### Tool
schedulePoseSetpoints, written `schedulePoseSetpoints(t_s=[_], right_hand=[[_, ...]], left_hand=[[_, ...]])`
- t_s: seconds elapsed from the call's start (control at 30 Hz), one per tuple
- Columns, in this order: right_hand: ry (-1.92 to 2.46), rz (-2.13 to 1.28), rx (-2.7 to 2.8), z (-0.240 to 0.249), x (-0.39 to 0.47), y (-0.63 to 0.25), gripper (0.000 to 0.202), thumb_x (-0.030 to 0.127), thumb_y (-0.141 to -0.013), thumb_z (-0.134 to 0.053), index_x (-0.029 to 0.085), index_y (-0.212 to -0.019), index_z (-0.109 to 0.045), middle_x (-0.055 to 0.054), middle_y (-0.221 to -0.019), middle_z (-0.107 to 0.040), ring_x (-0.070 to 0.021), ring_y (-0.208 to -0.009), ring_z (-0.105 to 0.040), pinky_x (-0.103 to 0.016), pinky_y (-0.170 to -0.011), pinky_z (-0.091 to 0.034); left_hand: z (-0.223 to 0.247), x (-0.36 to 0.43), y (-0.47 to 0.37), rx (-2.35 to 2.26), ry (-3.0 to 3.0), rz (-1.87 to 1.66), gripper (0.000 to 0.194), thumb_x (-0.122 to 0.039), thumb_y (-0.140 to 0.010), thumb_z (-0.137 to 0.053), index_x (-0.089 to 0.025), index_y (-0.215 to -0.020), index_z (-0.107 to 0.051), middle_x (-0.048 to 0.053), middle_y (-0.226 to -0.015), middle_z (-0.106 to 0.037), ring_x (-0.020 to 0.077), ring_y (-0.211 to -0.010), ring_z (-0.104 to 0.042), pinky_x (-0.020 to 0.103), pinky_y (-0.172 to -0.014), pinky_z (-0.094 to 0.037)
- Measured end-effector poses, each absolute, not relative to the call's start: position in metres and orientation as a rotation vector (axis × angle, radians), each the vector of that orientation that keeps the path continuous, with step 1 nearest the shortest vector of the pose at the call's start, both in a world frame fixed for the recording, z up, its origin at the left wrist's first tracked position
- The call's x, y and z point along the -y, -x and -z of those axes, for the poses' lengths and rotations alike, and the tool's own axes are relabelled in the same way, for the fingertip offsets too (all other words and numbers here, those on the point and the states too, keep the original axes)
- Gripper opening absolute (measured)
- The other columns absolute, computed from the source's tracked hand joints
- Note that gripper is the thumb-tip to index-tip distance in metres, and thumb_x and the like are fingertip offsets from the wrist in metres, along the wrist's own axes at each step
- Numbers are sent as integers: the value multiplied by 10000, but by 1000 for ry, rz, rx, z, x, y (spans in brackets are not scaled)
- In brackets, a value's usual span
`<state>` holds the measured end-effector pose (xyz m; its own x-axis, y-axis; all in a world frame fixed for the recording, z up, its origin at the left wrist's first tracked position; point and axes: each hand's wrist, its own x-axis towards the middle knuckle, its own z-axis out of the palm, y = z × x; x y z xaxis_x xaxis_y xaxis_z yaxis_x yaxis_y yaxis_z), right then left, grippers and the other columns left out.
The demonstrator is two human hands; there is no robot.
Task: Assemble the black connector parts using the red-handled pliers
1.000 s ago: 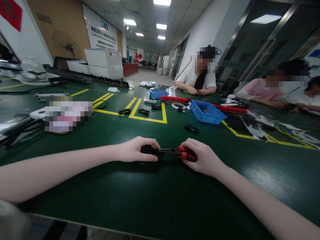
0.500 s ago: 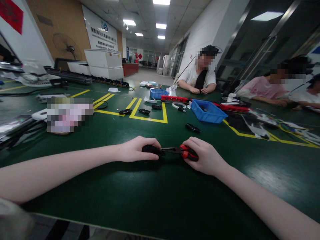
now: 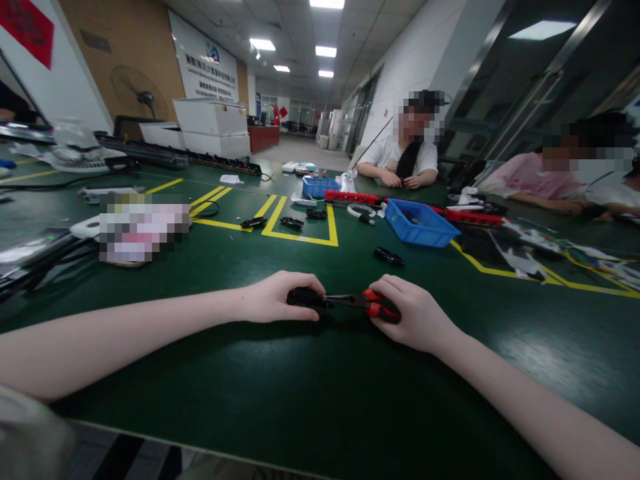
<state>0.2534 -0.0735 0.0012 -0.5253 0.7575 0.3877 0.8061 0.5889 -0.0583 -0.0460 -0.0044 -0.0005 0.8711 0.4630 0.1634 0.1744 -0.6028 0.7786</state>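
Note:
My left hand point(image 3: 280, 297) is closed around a small black part point(image 3: 303, 297), with thumb below and fingers above; its exact kind is not clear. In my right hand point(image 3: 407, 312) are needle-nose pliers point(image 3: 373, 305) with red and black handles. The pliers' long jaws point left and meet the right end of the black part; whether they grip it I cannot tell. Just beyond my hands, a similar black piece point(image 3: 389, 256) lies on the green table point(image 3: 320, 393). Farther off lie several more such pieces, one of them a black piece point(image 3: 292, 223) inside a yellow tape outline.
A blue bin point(image 3: 423, 225) stands beyond my right hand, with a smaller blue bin point(image 3: 320, 187) farther back. A white cable point(image 3: 361, 211) lies between them. To the left is a partly blurred pink object point(image 3: 150, 233). Other people sit along the far right side.
The whole scene sits slightly farther right in the picture. Both hands keep their hold on the black part and the pliers, with no clear movement between them.

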Motion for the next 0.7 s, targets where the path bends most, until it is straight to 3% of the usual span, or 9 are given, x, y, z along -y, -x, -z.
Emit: schedulePoseSetpoints(t_s=[0.7], right_hand=[[1192,253,2396,2,71,-257,276,272,-788,-674,216,-1047,-595,-72,-981,-681,-225,-848,-651,-371,-723,-551]], left_hand=[[-1,5,47,-476,-2180,-492,340,-418,-883,-720,-179,-1120,-672,42,-1026,-703,159,-846,-657,273,-733,-502]])
